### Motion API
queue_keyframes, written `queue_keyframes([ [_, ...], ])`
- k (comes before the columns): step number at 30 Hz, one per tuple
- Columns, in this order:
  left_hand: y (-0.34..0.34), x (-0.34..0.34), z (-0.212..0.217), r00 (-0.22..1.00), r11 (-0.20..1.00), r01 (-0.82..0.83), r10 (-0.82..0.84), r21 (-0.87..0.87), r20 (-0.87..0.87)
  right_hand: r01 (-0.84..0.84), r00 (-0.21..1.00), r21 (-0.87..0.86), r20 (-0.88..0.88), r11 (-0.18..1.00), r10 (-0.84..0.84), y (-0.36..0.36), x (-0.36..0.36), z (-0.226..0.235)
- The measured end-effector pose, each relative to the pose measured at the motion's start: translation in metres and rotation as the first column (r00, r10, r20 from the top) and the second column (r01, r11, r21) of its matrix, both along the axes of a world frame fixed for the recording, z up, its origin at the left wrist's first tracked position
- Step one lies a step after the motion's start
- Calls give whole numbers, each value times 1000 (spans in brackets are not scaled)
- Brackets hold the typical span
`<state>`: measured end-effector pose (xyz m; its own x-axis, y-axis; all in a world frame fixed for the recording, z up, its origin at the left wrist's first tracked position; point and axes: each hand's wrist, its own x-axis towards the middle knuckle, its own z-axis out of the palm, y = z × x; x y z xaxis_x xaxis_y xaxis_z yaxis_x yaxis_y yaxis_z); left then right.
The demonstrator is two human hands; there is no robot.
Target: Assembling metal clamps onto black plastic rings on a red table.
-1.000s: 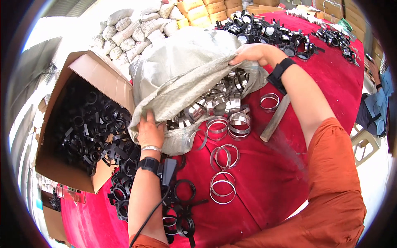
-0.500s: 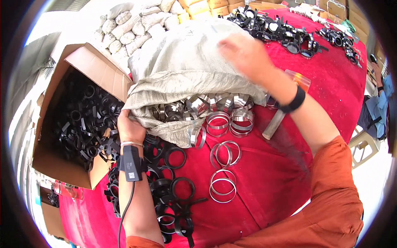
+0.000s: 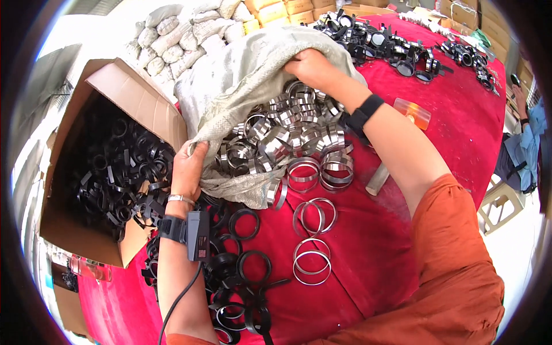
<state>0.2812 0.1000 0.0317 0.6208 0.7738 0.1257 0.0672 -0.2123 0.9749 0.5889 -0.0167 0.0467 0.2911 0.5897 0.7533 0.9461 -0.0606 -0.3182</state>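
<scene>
Red cloth (image 3: 374, 253) bears a sack (image 3: 221, 72), its rim (image 3: 223, 110) within the right hand (image 3: 313, 68).

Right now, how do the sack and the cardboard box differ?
The sack is pale and slumped; the cardboard box is brown and stiff-walled. The sack holds silver rings; the box holds black parts. The left hand and right hand hold the sack's edge, not the box. Both containers are open.

Stuffed sacks (image 3: 172, 49) and cardboard cartons (image 3: 282, 10) are standing piled behind a red-covered table (image 3: 371, 253) where metal rings (image 3: 276, 148) are lying in bulk, marking a workshop.
</scene>
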Motion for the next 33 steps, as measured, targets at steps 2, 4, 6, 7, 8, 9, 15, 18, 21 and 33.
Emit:
queue_keyframes([
  [2, 5, 0, -8, 990, 994, -110, 109, -2, 89, -606, 459, 220, -687, 764, 562, 2, -10, -15],
  [4, 13, -6, -9, 984, 990, -118, 127, -78, 125, -611, 684, -81, -555, 788, 473, 8, -14, -26],
  [6, 4, 0, -1, 964, 974, -154, 185, -169, 189, -502, 857, -365, -333, 784, 394, 9, -9, -34],
  [7, 4, 0, -3, 965, 974, -152, 184, -171, 189, -332, 942, -260, -140, 907, 305, 12, -7, -41],
  [8, 4, -1, -3, 959, 964, -147, 194, -220, 206, -168, 984, -113, 38, 979, 173, 15, -8, -45],
  [9, 4, 0, -4, 953, 953, -140, 203, -269, 223, -18, 982, 64, 191, 998, 6, 18, -7, -47],
  [15, -13, 8, -17, 983, 988, -95, 112, -118, 146, -147, 987, -589, -139, 795, 80, 57, -33, -40],
  [18, -8, 0, -24, 988, 997, -80, 77, 15, 131, -237, 971, -690, -190, 684, 144, 34, -48, -26],
  [21, -14, -2, -24, 995, 998, -40, 35, 56, 89, -390, 921, -739, -313, 549, 233, 2, -49, -24],
  [33, -34, -24, 3, 940, 998, -48, 63, -52, 335, -26, 981, -848, 80, 529, 177, -74, -118, -9],
])
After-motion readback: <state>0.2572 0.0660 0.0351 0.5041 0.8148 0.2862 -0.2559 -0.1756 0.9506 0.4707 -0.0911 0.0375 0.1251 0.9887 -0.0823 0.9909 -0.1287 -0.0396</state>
